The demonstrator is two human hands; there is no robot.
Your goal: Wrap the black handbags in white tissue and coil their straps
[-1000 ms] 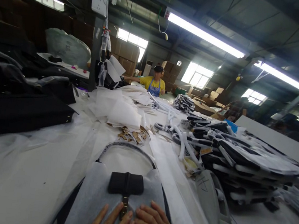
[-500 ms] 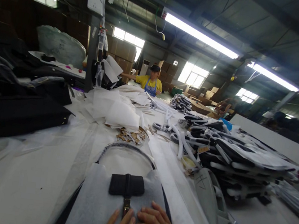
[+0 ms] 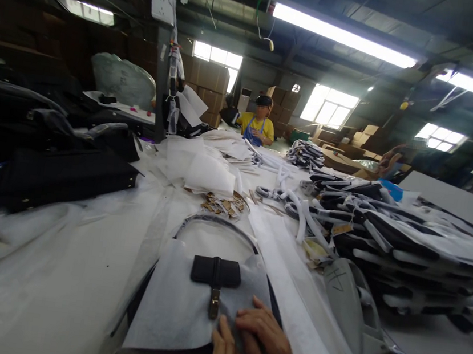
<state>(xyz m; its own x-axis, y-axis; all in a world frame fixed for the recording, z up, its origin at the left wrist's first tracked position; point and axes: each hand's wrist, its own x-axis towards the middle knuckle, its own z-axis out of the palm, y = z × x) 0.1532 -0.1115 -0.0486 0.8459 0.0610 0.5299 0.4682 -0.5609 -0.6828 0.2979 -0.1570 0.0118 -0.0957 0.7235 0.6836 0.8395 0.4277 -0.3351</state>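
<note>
- Clasp [image 3: 214, 304] sits just beside the left hand's [image 3: 224, 350] fingertips, to their left and slightly toward the bench's [image 3: 90, 274] far edge.
- Clasp's long axis points bench-far to bench-near, roughly in line with that hand; right hand [image 3: 265, 341] is farther off, to the right.
- Bag [image 3: 140, 297] lies flat toward the bench's near edge (out of frame), handle [image 3: 217, 219] arching to the far edge, white sheet [image 3: 175, 307] over its front.
- Fingers: left's close together and bent, right's slightly apart and curled, both on the sheet's near-right part. Can't tell if either pinches it.
</note>
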